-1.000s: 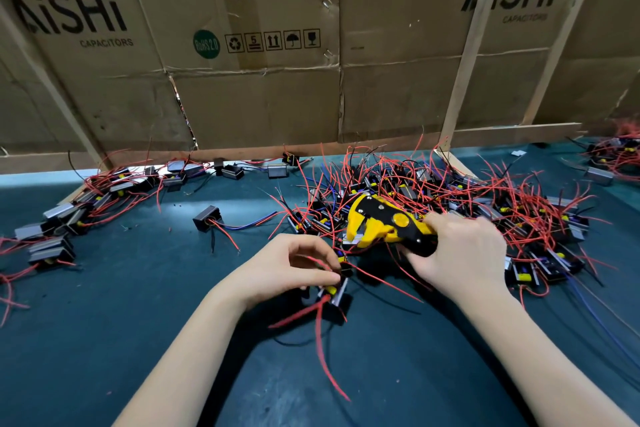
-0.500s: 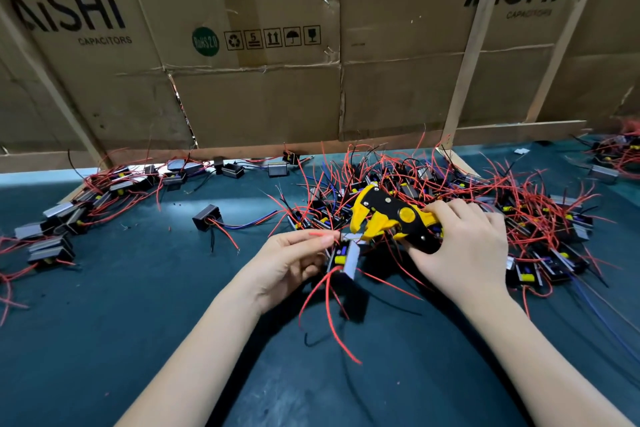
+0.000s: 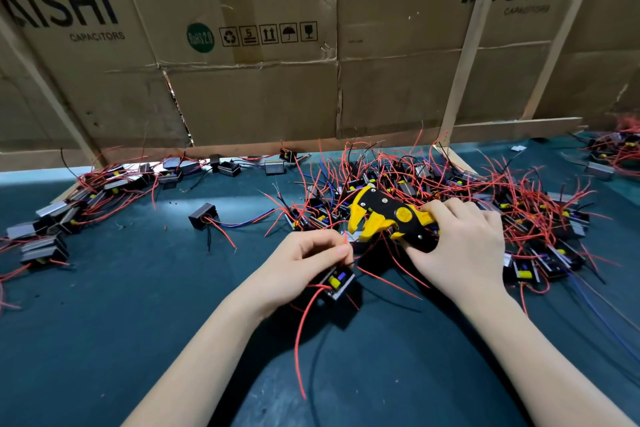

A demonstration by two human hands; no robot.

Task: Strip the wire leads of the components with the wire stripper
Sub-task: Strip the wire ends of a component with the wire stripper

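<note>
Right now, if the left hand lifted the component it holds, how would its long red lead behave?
Probably floppy: the red lead already sags in a loose curve from the component in the left hand down to the mat. It looks thin and light, so it would likely trail and swing. It may also snag on the wire pile nearby.

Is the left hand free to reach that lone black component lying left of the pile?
Probably not yet: the left hand is pinching a red wire, though nothing blocks the way to the lone component.
</note>
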